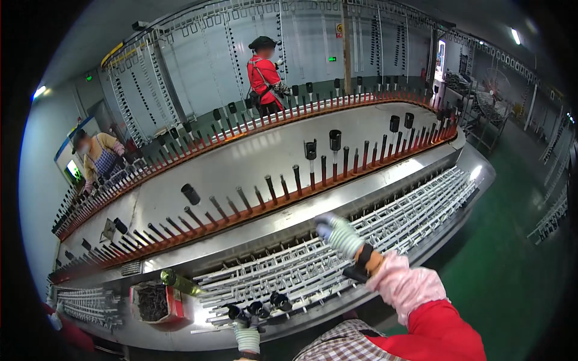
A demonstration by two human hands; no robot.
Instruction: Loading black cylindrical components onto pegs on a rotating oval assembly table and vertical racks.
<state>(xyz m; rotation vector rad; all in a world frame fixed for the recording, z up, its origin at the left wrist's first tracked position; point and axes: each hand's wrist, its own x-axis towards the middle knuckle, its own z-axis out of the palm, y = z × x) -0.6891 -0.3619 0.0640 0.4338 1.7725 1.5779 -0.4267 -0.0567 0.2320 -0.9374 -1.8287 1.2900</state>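
Note:
My left hand [247, 338], in a striped glove with dark fingertips, is at the near edge of the metal table. Its fingers are bent against small black cups [259, 309] at the left end of the white racks; what exactly they grip is partly hidden. Three such cups sit side by side there. My right hand [340, 235], gloved the same way, hovers over the middle of the white metal racks [415, 210]. Motion smears its fingers, so I cannot make out anything in them. The racks lie stacked lengthwise, with short pegs along them.
Beyond the racks, a looped conveyor [265, 207] carries upright spindles, some topped with black cups [335, 140]. A red-edged box [158, 302] of dark small parts and a green bottle [179, 281] are at left. Two other people [265, 75] work across the conveyor.

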